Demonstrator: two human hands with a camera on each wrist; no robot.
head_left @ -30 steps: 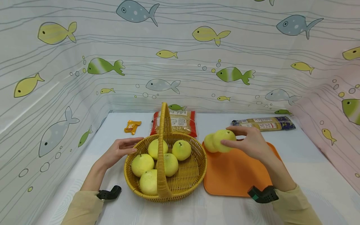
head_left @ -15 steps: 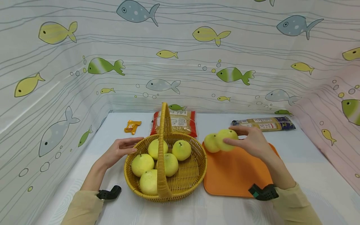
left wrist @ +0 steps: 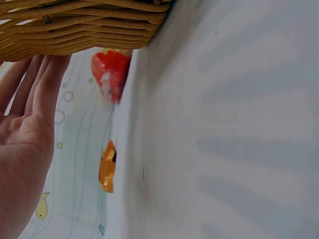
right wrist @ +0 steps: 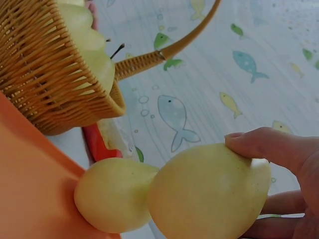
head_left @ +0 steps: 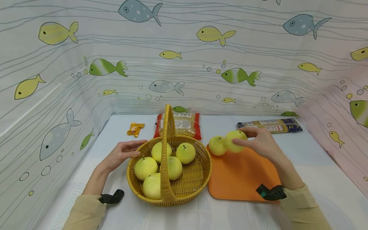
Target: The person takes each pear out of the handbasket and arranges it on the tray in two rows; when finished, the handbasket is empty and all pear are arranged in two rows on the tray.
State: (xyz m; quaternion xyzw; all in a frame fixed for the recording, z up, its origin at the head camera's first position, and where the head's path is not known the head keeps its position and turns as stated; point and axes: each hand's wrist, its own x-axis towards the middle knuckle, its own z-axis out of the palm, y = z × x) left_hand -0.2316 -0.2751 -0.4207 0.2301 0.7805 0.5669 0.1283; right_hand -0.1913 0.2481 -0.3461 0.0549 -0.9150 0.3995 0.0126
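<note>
In the head view my right hand pinches a yellow-green pear between thumb and fingers, over the back of an orange tray. Beside it, a second pear sits at the tray's back left corner; the right wrist view has the held pear partly overlapping that other pear. Several pears lie in a round wicker basket with a tall handle, the right part of its floor bare. My left hand rests its extended fingers at the basket's left rim.
Behind the basket lies a red-ended clear food packet. A small orange wrapped packet is at the back left. At the back right is a long packet with dark blue ends. Fish-patterned sheeting walls the back and sides.
My right hand has shifted a little to the right and up with the pear, which now overlaps the tray's other pear less. The left hand and basket have not moved.
</note>
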